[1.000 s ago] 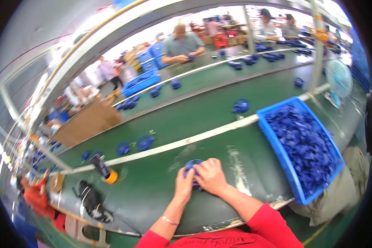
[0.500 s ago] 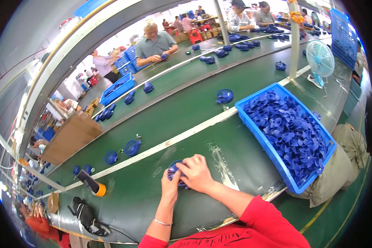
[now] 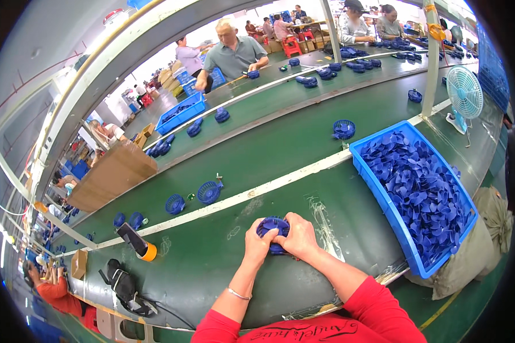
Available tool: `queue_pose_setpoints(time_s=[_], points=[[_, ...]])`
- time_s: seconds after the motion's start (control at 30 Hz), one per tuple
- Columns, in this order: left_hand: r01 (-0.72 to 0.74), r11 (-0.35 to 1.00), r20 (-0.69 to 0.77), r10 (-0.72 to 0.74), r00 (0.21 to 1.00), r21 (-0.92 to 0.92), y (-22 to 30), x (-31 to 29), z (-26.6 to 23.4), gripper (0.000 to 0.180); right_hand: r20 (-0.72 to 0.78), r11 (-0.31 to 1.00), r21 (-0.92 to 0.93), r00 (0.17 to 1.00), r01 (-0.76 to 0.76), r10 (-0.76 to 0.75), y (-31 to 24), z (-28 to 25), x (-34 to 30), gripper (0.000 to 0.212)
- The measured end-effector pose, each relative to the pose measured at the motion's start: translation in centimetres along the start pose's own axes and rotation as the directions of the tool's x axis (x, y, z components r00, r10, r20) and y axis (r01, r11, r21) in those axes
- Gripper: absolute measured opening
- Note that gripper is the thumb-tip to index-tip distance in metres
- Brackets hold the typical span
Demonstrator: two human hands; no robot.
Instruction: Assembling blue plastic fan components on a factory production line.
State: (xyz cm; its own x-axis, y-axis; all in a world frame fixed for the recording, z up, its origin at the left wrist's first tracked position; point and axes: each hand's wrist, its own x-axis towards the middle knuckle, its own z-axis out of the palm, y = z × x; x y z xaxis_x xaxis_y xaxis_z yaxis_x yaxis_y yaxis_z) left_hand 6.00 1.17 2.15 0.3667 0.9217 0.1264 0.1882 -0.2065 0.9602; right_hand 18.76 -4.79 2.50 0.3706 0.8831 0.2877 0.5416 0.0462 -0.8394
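Bare left hand [image 3: 256,241] and bare right hand [image 3: 299,237] gripping a round dark-blue plastic cage [image 3: 273,224] between them, perhaps touching the smooth dark-green tabletop [image 3: 212,274], rectangular bright-blue plastic bin [image 3: 390,211] to the right

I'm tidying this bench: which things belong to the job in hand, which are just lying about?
Likely the job:
round blue housing, held by left hand and right hand;
blue blade-shaped pieces in blue tub;
slatted blue housings beyond white strip.

Apparently lying about:
phone-like device;
black bag;
cardboard box;
turquoise fan.
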Motion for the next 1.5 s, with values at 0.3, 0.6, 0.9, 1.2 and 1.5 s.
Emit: queue_pose_setpoints(time_s=[0.3,0.6,0.9,1.2,1.5], points=[[-0.062,0.977,-0.056,0.051,0.997,-0.205,-0.2,13.8,1.6,0.054,-0.245,0.941,0.330,0.957,-0.069,0.156,1.7,0.2,2.4,0.072],[-0.278,0.481,0.102,0.359,0.928,0.831,-5.4,9.6,2.7,0.055,-0.287,0.964,-0.101,0.921,0.244,-0.263,2.7,1.4,2.1,0.035],[-0.304,0.485,0.132,0.356,0.925,0.820,-6.0,9.6,2.4,0.051,-0.138,0.966,-0.140,0.962,0.218,-0.237,-1.7,-5.3,-1.1,0.040],[-0.520,0.719,0.171,0.502,0.847,0.461,0.7,4.6,6.6,0.035,-0.483,0.664,-0.662,0.876,-0.347,-0.024,3.3,-31.9,-4.9,0.061],[-0.791,0.589,0.647,0.542,0.537,0.163,11.9,-1.4,24.2,0.091,-0.302,0.572,-0.639,0.852,-0.514,0.429,13.0,-34.9,-0.3,0.073]])
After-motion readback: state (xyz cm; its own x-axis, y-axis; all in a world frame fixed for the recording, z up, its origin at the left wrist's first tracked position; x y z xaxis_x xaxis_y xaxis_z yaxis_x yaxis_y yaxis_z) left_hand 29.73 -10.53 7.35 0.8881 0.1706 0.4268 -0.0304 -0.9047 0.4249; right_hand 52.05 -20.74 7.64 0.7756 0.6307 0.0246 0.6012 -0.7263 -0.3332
